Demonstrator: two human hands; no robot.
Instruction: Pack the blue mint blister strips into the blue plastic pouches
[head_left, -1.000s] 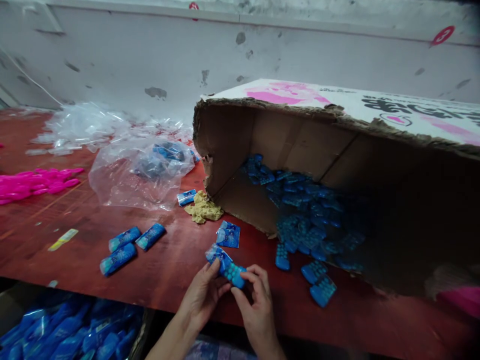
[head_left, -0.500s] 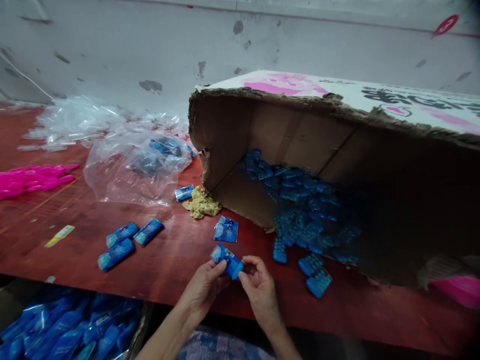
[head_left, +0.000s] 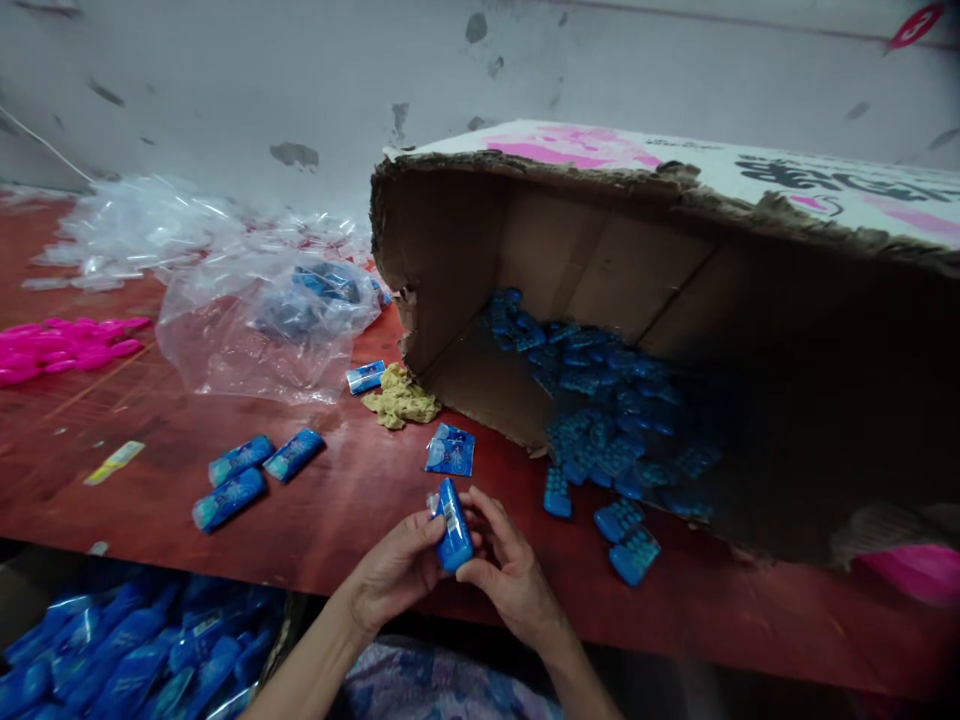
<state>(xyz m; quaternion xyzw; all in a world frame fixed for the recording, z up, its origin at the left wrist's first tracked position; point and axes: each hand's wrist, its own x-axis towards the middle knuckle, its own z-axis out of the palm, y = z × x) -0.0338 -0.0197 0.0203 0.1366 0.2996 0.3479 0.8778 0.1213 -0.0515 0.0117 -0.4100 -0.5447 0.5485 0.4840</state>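
Between both hands, left hand (head_left: 394,570) and right hand (head_left: 510,575) pinch one blue packet (head_left: 453,510), seemingly sleeved. Left of it lie three finished packets (head_left: 255,470); right, many loose pieces (head_left: 600,420) wait inside the cardboard box (head_left: 675,300).
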